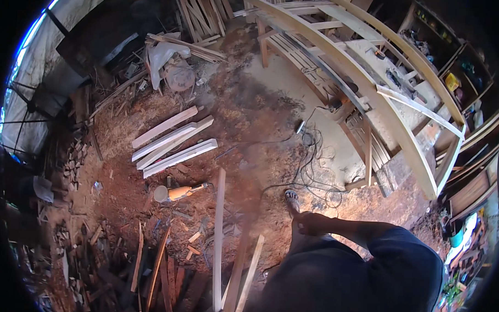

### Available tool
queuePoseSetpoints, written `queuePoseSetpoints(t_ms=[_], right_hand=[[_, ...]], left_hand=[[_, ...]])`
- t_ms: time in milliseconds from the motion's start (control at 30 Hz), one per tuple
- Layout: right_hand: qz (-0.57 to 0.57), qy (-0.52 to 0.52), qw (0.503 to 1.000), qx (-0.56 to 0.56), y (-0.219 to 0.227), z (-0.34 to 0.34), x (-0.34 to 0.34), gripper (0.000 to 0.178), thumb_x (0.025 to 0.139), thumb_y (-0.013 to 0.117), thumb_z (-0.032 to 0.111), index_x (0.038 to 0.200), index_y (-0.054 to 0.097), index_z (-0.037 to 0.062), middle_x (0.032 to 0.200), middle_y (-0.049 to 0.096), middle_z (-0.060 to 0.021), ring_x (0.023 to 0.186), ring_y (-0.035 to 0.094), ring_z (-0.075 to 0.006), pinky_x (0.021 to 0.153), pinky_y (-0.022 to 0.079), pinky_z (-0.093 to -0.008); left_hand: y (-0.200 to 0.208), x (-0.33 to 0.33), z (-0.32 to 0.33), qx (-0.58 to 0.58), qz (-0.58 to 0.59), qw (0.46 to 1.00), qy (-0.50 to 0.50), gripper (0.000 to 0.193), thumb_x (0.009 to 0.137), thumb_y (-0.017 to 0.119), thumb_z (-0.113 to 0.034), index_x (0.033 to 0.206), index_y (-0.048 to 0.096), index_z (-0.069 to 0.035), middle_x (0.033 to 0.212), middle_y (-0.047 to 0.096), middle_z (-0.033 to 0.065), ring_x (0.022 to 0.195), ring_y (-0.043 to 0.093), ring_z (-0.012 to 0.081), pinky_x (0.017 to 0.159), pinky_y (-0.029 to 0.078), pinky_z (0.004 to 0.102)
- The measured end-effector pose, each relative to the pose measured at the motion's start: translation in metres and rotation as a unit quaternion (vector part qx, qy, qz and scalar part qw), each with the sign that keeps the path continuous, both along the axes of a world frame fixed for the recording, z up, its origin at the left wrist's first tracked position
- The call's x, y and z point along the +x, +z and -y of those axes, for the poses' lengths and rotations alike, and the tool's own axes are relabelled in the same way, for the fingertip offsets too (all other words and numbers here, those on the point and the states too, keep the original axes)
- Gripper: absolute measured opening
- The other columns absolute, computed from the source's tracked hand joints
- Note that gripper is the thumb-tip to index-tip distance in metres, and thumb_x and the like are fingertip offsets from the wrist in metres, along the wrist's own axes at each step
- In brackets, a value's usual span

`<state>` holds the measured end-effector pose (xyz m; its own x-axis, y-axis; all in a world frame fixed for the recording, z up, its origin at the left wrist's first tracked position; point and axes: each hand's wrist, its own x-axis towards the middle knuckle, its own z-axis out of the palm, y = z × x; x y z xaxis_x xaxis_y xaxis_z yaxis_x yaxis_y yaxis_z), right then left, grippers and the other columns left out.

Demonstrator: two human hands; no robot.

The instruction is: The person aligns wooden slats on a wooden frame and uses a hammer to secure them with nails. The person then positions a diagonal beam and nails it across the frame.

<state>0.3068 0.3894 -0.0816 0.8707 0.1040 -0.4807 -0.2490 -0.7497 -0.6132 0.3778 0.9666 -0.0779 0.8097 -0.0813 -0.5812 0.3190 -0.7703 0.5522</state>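
Note:
My right hand (311, 224) hangs in front of my leg, above my sandalled foot (292, 201). Its fingers look curled in; shadow hides whatever may be inside them. My left hand is out of the picture. On the reddish dirt floor ahead and to the left lie several pale sawn timber pieces (173, 134), roughly side by side. Nearer to me rests an orange power tool (179, 193) with a round pale disc, apparently an angle grinder. Long wooden strips (219, 237) stand up from the lower edge, left of my body.
A large curved wooden frame (341, 60) fills the upper right, with boards stacked beneath. Loose black cables (309, 169) tangle near my foot. Scrap wood (168, 285) crowds the lower left. Farther off are a stump (179, 77), a plastic sheet (164, 57) and leaning planks (202, 14).

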Motion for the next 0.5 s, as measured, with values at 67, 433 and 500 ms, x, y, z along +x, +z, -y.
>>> queuePoseSetpoints(t_ms=[67,433,500], right_hand=[[0.037,0.009,0.998,0.04,-0.001,0.027,0.056,0.036,0.093,0.062,0.041,0.109,0.067,0.0087,0.102,0.071,-0.0186,0.099,0.067,-0.0386,0.083,0.053,-0.0511],[0.181,-0.045,0.935,0.301,0.104,0.121,0.293,0.084,0.088,0.076,0.053,0.147,0.041,0.0049,0.126,0.06,-0.0242,0.113,0.062,-0.0368,0.095,0.05,-0.0471],[0.209,-0.107,0.886,0.399,0.117,0.149,0.328,0.095,0.086,0.079,0.049,0.153,0.03,0.0025,0.138,0.051,-0.0258,0.122,0.058,-0.0355,0.101,0.048,-0.0458]], left_hand=[[0.024,0.03,0.057,-0.049,0.007,0.999,0.007,0.02,0.083,0.075,-0.013,0.098,0.068,-0.002,0.081,0.067,0.0095,0.073,0.067,0.0227,0.064,0.053,0.0384],[0.174,0.364,0.558,-0.181,0.38,0.906,-0.047,0.026,0.093,0.069,-0.019,0.103,0.069,0.006,0.084,0.07,0.0144,0.075,0.066,0.0217,0.069,0.053,0.0379],[0.216,0.392,0.676,-0.25,0.388,0.885,-0.064,0.029,0.096,0.068,-0.019,0.105,0.068,0.009,0.088,0.071,0.0152,0.079,0.067,0.0223,0.072,0.054,0.0376]])
